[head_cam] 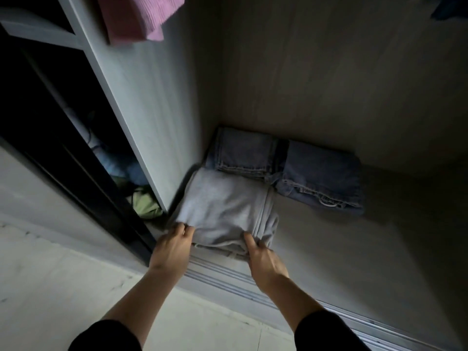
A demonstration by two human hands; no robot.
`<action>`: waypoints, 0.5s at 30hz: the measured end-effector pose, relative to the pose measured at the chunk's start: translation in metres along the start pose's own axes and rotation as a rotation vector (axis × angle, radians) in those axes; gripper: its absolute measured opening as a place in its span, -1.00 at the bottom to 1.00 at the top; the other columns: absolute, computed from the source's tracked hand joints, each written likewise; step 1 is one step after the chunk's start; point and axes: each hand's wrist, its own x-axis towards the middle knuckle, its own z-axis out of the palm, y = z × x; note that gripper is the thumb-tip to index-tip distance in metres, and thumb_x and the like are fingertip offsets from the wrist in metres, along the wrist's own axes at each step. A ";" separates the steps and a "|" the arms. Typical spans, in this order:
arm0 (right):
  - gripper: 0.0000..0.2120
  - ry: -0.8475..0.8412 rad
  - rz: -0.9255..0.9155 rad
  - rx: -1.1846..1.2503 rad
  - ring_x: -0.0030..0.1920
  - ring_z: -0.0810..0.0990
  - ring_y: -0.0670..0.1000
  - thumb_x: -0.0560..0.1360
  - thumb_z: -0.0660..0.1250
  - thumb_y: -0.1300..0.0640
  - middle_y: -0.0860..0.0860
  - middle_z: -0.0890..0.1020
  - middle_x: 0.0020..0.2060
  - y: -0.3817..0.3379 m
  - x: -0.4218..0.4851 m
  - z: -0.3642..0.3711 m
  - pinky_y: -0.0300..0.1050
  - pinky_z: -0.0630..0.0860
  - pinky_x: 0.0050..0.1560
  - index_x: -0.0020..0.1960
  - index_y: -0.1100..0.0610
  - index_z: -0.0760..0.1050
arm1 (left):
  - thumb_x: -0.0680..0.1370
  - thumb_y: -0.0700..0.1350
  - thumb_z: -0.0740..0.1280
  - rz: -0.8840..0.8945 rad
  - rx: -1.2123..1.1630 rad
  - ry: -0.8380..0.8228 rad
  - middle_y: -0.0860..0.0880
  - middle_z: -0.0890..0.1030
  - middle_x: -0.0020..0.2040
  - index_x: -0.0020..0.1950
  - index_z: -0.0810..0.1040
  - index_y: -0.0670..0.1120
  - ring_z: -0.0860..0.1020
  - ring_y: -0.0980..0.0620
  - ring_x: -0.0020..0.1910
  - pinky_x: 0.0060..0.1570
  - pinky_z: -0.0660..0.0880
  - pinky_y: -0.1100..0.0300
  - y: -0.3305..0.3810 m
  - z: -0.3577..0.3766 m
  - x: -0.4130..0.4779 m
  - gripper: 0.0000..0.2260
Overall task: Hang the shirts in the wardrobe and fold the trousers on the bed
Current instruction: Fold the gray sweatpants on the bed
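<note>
Folded grey trousers (222, 211) lie on the wardrobe floor (354, 249) near its front left corner. My left hand (173, 245) holds their near left edge, fingers curled under the cloth. My right hand (262, 259) grips the near right edge by the waistband. Folded blue jeans (304, 171) lie just behind them against the back wall. A pink shirt (141, 16) hangs above at the top left.
A white partition panel (141, 97) stands left of the trousers. Behind it, a dark compartment holds green and blue clothes (144, 203). Sliding-door rails (228, 277) run along the wardrobe's front edge. A dark garment (450, 8) hangs at the top right.
</note>
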 end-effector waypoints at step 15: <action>-0.22 -0.109 0.090 0.112 0.19 0.52 0.16 0.53 0.26 -0.02 0.11 0.46 0.28 -0.028 -0.068 -0.086 0.03 0.50 0.07 0.55 -0.11 -0.19 | 0.53 -0.12 0.22 -0.108 -0.276 -0.396 -0.04 0.32 0.39 0.42 0.23 -0.04 0.32 -0.05 0.33 0.22 0.42 0.00 0.019 -0.094 -0.024 -0.54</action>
